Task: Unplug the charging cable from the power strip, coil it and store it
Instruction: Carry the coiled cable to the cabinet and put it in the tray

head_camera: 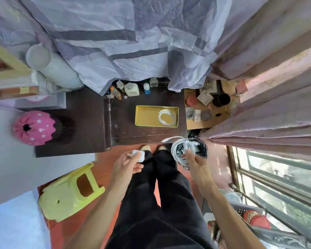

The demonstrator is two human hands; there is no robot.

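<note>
On the dark wooden bench (129,128), a shallow yellow rectangular tin (145,115) holds one coiled white cable (167,117). Right hand (196,162) fingers pinch a looped white charging cable (182,150); left hand (127,164) fingers grip a smooth white adapter (139,155).

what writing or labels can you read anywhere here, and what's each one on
None can be read.
Bottles at the back of the dark table: labels too small and blurred.
Paper packets on the cardboard: dark marks, illegible.
White charger block in the left hand: no visible print.
Yellow tin: plain inside.
</note>
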